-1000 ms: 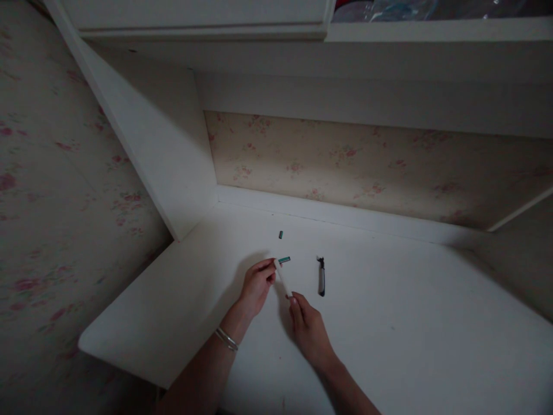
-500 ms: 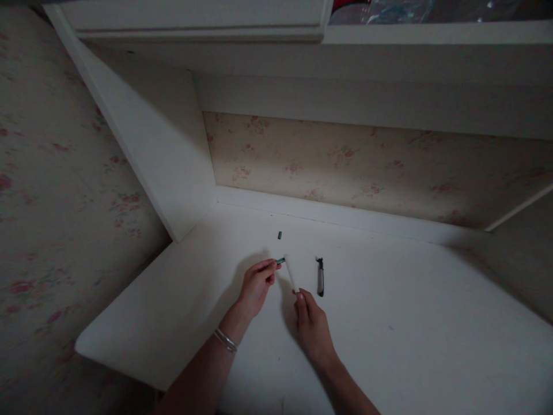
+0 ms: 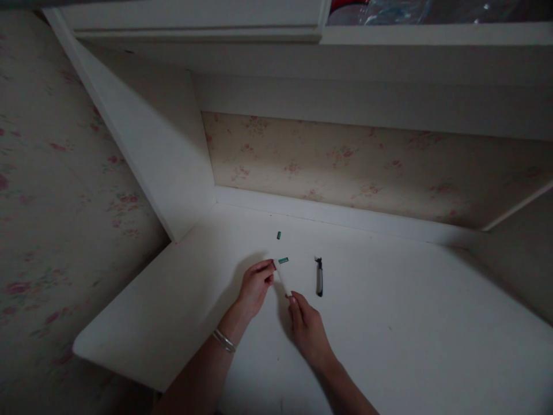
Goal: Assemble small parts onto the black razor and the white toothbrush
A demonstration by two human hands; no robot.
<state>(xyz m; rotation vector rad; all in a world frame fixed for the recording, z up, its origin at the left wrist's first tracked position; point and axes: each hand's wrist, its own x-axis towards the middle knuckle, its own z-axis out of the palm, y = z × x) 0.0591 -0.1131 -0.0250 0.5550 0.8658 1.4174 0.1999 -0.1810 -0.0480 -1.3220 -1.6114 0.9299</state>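
Between my two hands is a slim white stick-like handle [image 3: 282, 280], slanting up and to the left. My right hand [image 3: 309, 328] pinches its lower end between thumb and finger. At the upper end, my left hand [image 3: 256, 285] has its fingertips closed on the handle's tip. Just right of those fingertips is a small green and dark razor cartridge [image 3: 283, 260], apparently lying on the desk. A similar cartridge [image 3: 279, 235] rests farther back. To the right lies a black and grey razor [image 3: 319, 278], its head pointing away from me.
The white desk [image 3: 389, 300] meets a low ledge and floral wallpaper [image 3: 294, 161] at the back. A white side panel [image 3: 159, 155] rises at left. Overhead runs a cabinet [image 3: 199, 17], with plastic-wrapped things [image 3: 397, 11] on the shelf at right.
My left fingers have let go of the green cartridge and now pinch the white handle's upper end. My right hand and the handle have shifted slightly left and down.
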